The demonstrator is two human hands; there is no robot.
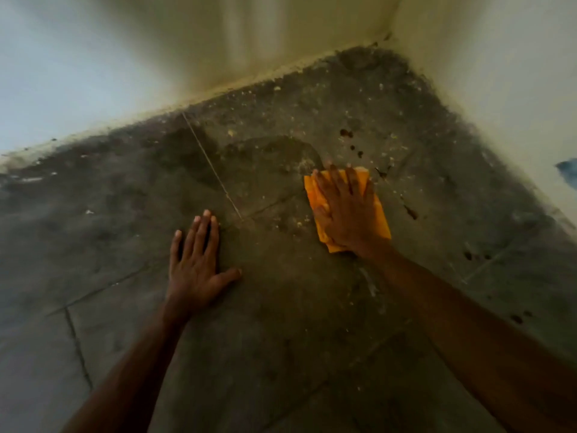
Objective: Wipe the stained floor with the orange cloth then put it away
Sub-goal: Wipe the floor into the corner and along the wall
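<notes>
The orange cloth (381, 214) lies folded flat on the dark grey tiled floor (281, 307), right of centre. My right hand (346, 210) presses down on it with fingers spread, covering most of the cloth. My left hand (195, 264) rests flat on the bare floor to the left, palm down, fingers apart, holding nothing. Dark brown stain spots (346, 133) dot the floor just beyond the cloth, and more stain spots (411, 212) sit to its right. Pale crumbs and grit are scattered around.
Two pale walls meet in a corner (388, 35) at the far right, with grime along their base. A blue mark (566, 168) shows on the right wall. Tile joints cross the floor; a damp dark patch (187, 151) lies far left of the cloth.
</notes>
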